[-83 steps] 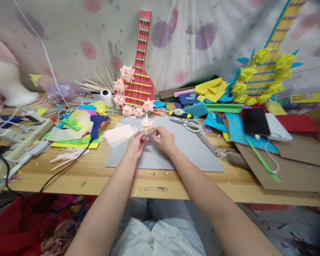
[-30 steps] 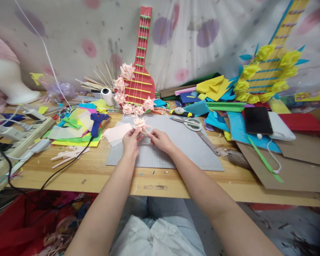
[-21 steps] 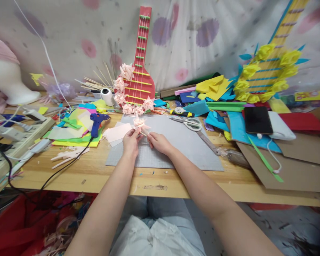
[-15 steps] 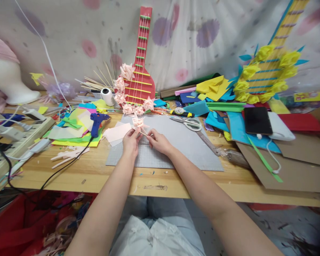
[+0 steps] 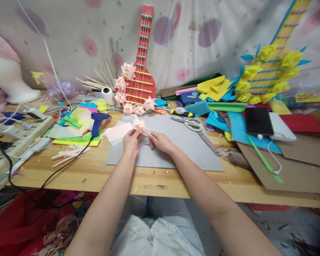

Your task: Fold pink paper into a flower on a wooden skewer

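My left hand (image 5: 131, 140) is closed on a pale pink paper flower (image 5: 139, 123), whose pointed petals rise above my fingertips. Just to its right, my right hand (image 5: 160, 140) pinches a thin pale stick (image 5: 144, 133) that runs toward the base of the flower. Both hands are over the grey cutting mat (image 5: 192, 153). Pale pink paper pieces (image 5: 117, 132) lie beside my left hand. Behind the hands stands a red paper lute (image 5: 141, 83) with yellow and green bars, its lower left rim lined with similar pink flowers.
A blue glue gun (image 5: 97, 123) stands on coloured paper at left, its cord trailing to the power strip (image 5: 40, 133). Scissors (image 5: 190, 123) and a metal ruler (image 5: 208, 143) lie on the mat's right. A phone (image 5: 259, 121) and cardboard (image 5: 280, 170) are at far right.
The flower has turned and tilted slightly in my left fingers. My right fingers have shifted a little on the stick. Everything else has stayed in place apart from a small camera shift.
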Motion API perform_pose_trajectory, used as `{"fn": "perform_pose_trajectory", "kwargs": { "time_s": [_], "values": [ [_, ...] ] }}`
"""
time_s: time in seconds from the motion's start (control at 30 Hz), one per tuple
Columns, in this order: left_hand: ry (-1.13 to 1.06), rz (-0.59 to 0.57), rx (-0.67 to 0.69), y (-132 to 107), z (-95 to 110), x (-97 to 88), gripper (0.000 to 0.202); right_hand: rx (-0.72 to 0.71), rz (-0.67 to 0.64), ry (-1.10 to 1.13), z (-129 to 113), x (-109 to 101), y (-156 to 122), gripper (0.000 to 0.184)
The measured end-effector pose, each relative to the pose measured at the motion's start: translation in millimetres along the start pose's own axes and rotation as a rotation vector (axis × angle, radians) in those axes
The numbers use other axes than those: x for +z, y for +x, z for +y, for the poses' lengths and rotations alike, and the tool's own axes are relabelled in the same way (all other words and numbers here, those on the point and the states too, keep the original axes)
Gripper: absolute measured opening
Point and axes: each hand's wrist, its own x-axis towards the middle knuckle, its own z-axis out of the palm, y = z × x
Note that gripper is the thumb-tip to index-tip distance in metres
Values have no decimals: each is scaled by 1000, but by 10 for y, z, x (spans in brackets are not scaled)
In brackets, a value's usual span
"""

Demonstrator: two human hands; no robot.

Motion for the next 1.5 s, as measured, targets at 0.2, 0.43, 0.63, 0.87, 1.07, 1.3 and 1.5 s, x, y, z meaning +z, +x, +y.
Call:
{"fn": "perform_pose_trajectory", "kwargs": {
  "time_s": [0.2, 0.43, 0.63, 0.87, 1.07, 1.3, 1.5],
  "values": [
    [-11, -50, -53, -9, 18, -4, 18, 25, 8, -9, 1, -1, 20, 29],
    [19, -41, 3, 6, -9, -22, 14, 12, 34, 3, 26, 21, 27, 21],
    [7, -49, 18, 12, -31, -20, 16, -2, 121, 3, 68, 29, 33, 14],
    [22, -27, 1, 15, -29, -10, 11, 1, 118, -12, 47, -27, 9, 17],
    [20, -11, -12, 11, -13, -5, 11, 5, 80, -55, 45, -45, 14, 19],
    [94, -24, 6, 16, -38, -17, 13, -33, 16, -152, 62, -131, 2, 25],
    [118, -38, 23, 32, -62, -26, 17, -21, 0, -142, 102, -139, 17, 26]
  ]
}}
